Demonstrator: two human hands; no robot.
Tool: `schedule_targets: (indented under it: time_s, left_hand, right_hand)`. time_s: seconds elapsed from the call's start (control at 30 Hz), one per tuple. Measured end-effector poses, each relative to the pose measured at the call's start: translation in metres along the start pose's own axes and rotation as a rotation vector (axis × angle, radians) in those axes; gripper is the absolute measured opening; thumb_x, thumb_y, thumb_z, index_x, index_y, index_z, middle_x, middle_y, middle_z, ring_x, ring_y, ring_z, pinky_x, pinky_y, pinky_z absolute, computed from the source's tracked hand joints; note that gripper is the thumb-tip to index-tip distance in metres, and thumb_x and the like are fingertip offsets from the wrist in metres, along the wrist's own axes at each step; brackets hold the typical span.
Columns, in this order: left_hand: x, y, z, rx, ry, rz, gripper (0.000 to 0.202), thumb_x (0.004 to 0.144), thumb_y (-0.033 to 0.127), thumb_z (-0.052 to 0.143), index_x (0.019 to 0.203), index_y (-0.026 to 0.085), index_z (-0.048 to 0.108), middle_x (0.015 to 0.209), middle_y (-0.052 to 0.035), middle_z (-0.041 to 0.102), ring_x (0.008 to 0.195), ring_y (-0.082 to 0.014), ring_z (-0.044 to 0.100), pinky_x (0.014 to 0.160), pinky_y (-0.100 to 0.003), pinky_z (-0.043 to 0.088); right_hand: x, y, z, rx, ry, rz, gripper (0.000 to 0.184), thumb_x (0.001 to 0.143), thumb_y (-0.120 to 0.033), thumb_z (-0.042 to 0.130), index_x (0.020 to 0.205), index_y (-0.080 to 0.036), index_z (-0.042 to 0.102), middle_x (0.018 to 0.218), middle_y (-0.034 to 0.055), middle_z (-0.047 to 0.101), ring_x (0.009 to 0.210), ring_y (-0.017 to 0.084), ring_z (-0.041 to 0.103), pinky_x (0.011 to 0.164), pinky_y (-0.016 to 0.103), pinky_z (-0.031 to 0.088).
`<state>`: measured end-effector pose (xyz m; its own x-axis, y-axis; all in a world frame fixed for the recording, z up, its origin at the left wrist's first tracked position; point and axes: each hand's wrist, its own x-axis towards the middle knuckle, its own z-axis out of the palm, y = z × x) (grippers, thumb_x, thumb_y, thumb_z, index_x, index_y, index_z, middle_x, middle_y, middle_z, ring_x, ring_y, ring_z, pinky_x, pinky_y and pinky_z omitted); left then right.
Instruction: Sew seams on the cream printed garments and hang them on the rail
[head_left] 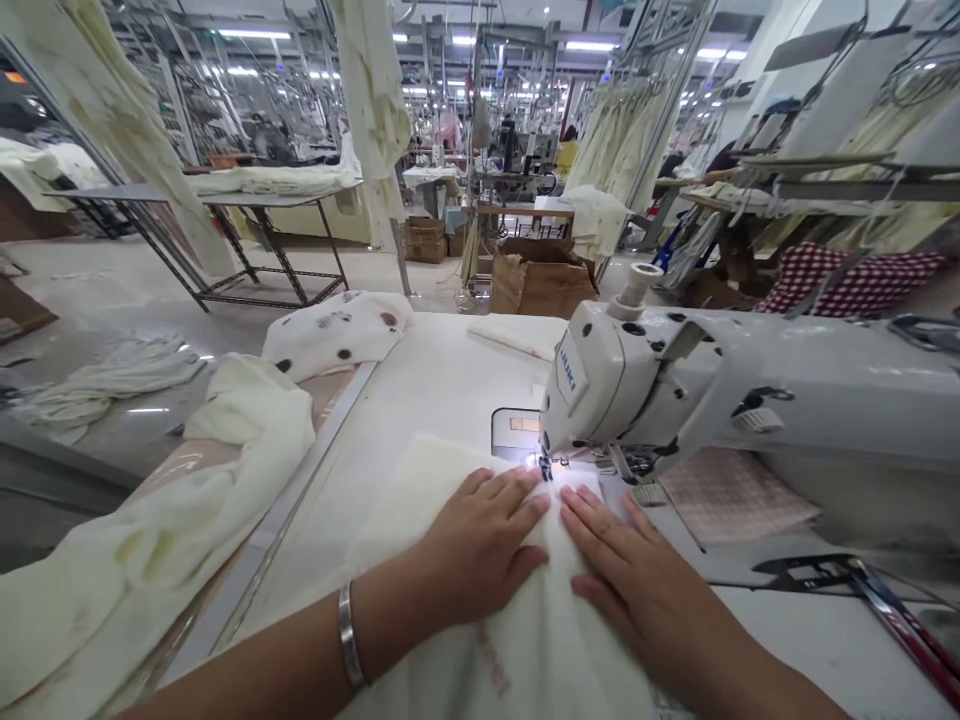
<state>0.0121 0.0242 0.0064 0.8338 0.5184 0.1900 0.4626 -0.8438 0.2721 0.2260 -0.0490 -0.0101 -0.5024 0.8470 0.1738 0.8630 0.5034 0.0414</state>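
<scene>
A cream piece of fabric (pixel 420 500) lies flat on the white sewing table (pixel 442 380), its far edge under the needle of a white sewing machine (pixel 600 375). My left hand (pixel 480 540) rests flat on the fabric, fingers stretched toward the needle; a silver bangle sits on its wrist. My right hand (pixel 630 570) lies flat beside it, fingers spread, just right of the seam line. Both fingertips come close to the lit presser foot (pixel 545 468).
A heap of cream cloth (pixel 150 540) and a spotted piece (pixel 337 330) lie on the left side shelf. Scissors (pixel 847 575) lie at the right. Cardboard boxes (pixel 540 275), metal tables and hanging fabric fill the workshop behind.
</scene>
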Motion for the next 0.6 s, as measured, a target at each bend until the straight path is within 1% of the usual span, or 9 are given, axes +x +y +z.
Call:
schedule_targets:
  time_s: [0.1, 0.2, 0.3, 0.43, 0.53, 0.6]
  left_hand:
    - [0.000, -0.002, 0.002, 0.016, 0.001, -0.001, 0.042, 0.091, 0.036, 0.039, 0.128, 0.016, 0.042, 0.138, -0.0102, 0.041, 0.127, -0.0264, 0.036, 0.102, -0.045, 0.032]
    - [-0.002, -0.002, 0.004, 0.015, 0.002, -0.009, 0.042, 0.092, 0.037, 0.039, 0.128, 0.016, 0.042, 0.140, -0.0099, 0.039, 0.129, -0.0255, 0.033, 0.103, -0.044, 0.030]
    - [-0.001, -0.003, 0.007, 0.016, -0.016, -0.015, 0.045, 0.091, 0.038, 0.039, 0.129, 0.013, 0.042, 0.141, -0.0112, 0.037, 0.131, -0.0248, 0.031, 0.107, -0.043, 0.026]
    - [0.004, -0.008, 0.010, 0.038, -0.024, -0.032, 0.049, 0.092, 0.039, 0.038, 0.130, 0.010, 0.040, 0.142, -0.0127, 0.035, 0.133, -0.0239, 0.028, 0.110, -0.043, 0.023]
    - [0.010, -0.014, 0.012, 0.054, -0.008, -0.042, 0.050, 0.093, 0.041, 0.036, 0.131, 0.009, 0.038, 0.141, -0.0134, 0.036, 0.133, -0.0231, 0.028, 0.110, -0.042, 0.023]
    - [0.013, -0.017, 0.012, 0.055, -0.009, -0.046, 0.050, 0.093, 0.042, 0.036, 0.130, 0.009, 0.039, 0.141, -0.0136, 0.037, 0.133, -0.0229, 0.028, 0.110, -0.042, 0.023]
  right_hand:
    - [0.000, 0.001, 0.002, 0.030, -0.005, 0.013, 0.061, 0.093, -0.035, 0.040, 0.143, -0.018, 0.012, 0.143, 0.0075, 0.033, 0.130, 0.025, 0.033, 0.101, 0.056, 0.035]
    - [0.000, 0.003, 0.003, 0.031, -0.016, 0.011, 0.062, 0.093, -0.035, 0.039, 0.144, -0.017, 0.009, 0.144, 0.0087, 0.031, 0.132, 0.025, 0.030, 0.102, 0.057, 0.032]
    - [0.002, 0.007, 0.003, 0.027, -0.030, 0.019, 0.059, 0.093, -0.037, 0.037, 0.143, -0.015, 0.015, 0.143, 0.0107, 0.032, 0.131, 0.025, 0.032, 0.103, 0.057, 0.031]
    - [0.009, 0.013, 0.002, 0.050, -0.061, 0.045, 0.055, 0.094, -0.041, 0.031, 0.139, -0.010, 0.028, 0.138, 0.0157, 0.041, 0.128, 0.026, 0.036, 0.103, 0.057, 0.030]
    - [0.015, 0.018, 0.000, 0.069, -0.107, 0.082, 0.055, 0.094, -0.041, 0.029, 0.137, -0.006, 0.033, 0.133, 0.0191, 0.046, 0.126, 0.029, 0.039, 0.102, 0.058, 0.031]
    - [0.019, 0.021, -0.002, 0.073, -0.154, 0.101, 0.056, 0.094, -0.041, 0.027, 0.136, -0.005, 0.034, 0.131, 0.0195, 0.048, 0.124, 0.030, 0.041, 0.101, 0.057, 0.033]
